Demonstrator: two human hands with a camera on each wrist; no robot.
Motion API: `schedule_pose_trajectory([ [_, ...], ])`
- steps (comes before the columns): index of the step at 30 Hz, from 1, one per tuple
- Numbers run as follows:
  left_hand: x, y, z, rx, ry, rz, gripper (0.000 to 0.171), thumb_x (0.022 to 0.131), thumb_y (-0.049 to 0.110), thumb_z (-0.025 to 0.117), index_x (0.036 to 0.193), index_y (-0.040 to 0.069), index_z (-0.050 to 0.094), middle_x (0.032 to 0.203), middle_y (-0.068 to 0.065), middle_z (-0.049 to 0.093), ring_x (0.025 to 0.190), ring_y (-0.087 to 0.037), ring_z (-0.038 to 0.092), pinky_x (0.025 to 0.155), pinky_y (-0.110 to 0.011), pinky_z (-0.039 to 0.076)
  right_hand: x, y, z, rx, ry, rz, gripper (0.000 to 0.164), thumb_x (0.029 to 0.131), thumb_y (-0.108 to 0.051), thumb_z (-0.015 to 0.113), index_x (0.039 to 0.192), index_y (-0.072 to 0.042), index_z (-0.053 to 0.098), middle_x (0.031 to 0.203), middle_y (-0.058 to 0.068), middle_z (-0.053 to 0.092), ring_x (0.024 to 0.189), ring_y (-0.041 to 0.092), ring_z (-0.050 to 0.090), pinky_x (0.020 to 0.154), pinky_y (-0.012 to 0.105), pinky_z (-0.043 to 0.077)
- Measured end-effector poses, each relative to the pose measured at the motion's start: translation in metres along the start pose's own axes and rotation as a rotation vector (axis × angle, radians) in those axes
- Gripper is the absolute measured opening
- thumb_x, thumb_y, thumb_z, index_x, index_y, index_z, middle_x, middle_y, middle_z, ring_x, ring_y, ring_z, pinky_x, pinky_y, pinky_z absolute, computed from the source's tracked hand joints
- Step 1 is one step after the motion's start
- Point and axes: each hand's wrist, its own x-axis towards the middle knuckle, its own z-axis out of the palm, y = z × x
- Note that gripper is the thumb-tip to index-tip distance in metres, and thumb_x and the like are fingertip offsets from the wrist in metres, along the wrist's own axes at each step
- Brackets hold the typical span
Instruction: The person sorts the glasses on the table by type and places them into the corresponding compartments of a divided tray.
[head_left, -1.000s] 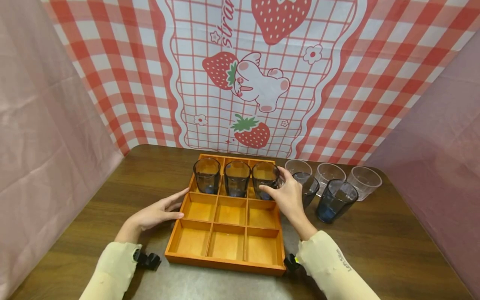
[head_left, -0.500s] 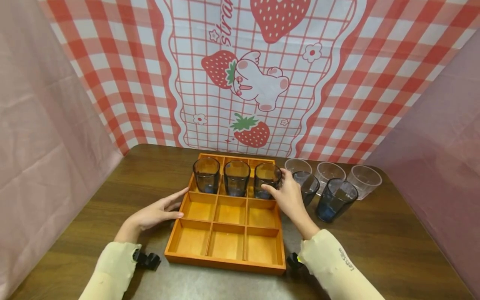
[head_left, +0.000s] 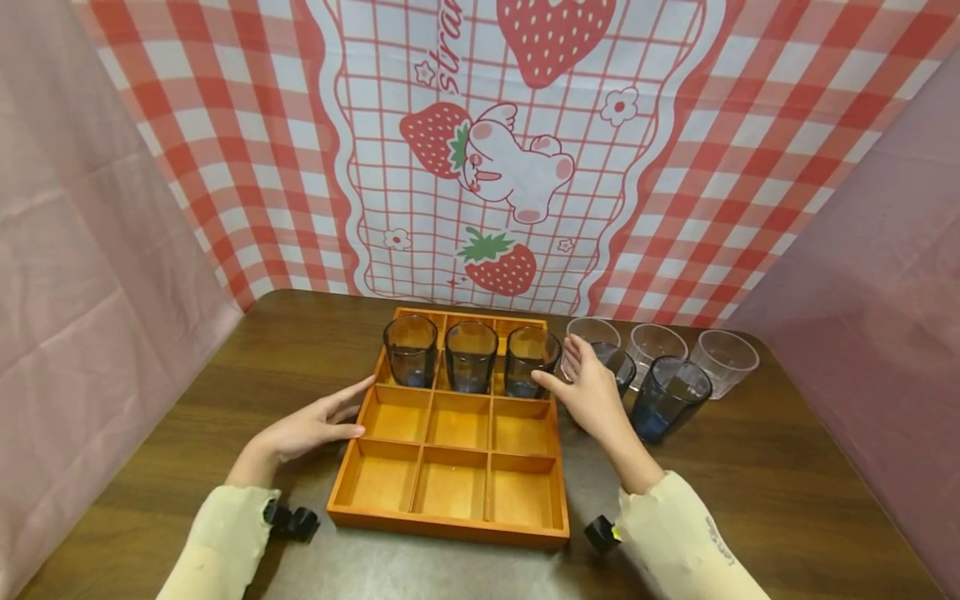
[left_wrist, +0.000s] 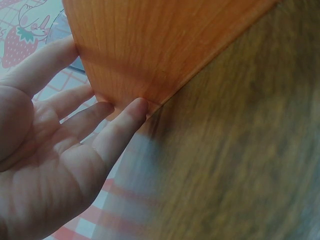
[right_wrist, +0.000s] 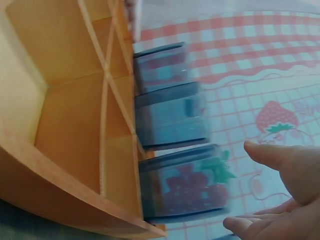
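Note:
An orange wooden tray, divided into square compartments, lies on the table. Three dark tinted glasses stand upright in its back row: a left glass, a middle glass and a right glass. My left hand rests its extended fingers against the tray's left side; the left wrist view shows the fingertips touching that wooden wall. Beside the right glass is my right hand, thumb and fingers spread and nothing held. A gap between that hand and the glass shows in the right wrist view.
Right of the tray stand a dark blue glass and another tinted glass, partly hidden by my right hand. Behind them are three clear cups, including the rightmost clear cup. A checkered strawberry cloth hangs behind the table.
My right hand has let go of the right tinted glass and drawn slightly away to the right, its fingers spreading. The left hand stays at the tray's side.

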Motion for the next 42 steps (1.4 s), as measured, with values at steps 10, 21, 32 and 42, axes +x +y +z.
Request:
schedule_pose_trajectory([
  [10,0.0,0.003,0.001,0.014,0.008,-0.009,0.078,0.099,0.019,0.056,0.158,0.014,0.005,0.162,-0.023,-0.001,0.145,-0.05,0.012,0.111,-0.06,0.031,-0.016,0.007,-0.028,0.11,0.157,-0.148,0.077,0.09,-0.018,0.07,0.15,0.0,0.026,0.153,0.018,0.038,0.142,0.033,0.037,0.112,0.036,0.036],
  [21,0.002,0.002,0.001,0.004,0.019,-0.029,0.079,0.098,0.017,0.056,0.158,0.015,0.005,0.163,-0.021,-0.001,0.146,-0.049,0.013,0.111,-0.059,0.031,-0.016,0.052,-0.071,0.161,0.359,-0.507,0.069,0.078,0.013,0.072,0.14,-0.004,0.048,0.135,0.011,0.059,0.126,-0.005,0.051,0.106,0.01,0.036],
  [32,0.002,0.001,0.002,-0.009,0.025,-0.035,0.078,0.098,0.018,0.057,0.158,0.018,0.007,0.163,-0.019,-0.001,0.146,-0.048,0.013,0.112,-0.059,0.031,-0.02,0.096,-0.102,0.156,0.395,-0.429,0.071,0.074,0.017,0.073,0.138,-0.001,0.05,0.129,-0.018,0.059,0.125,-0.007,0.049,0.105,0.007,0.035],
  [42,0.001,0.001,0.001,0.004,0.013,-0.02,0.079,0.098,0.018,0.057,0.158,0.017,0.006,0.163,-0.021,-0.003,0.145,-0.05,0.011,0.11,-0.059,0.032,-0.022,0.123,-0.104,0.408,0.285,-0.289,0.071,0.081,0.012,0.069,0.144,-0.006,0.043,0.129,-0.019,0.056,0.124,-0.012,0.046,0.101,0.003,0.034],
])
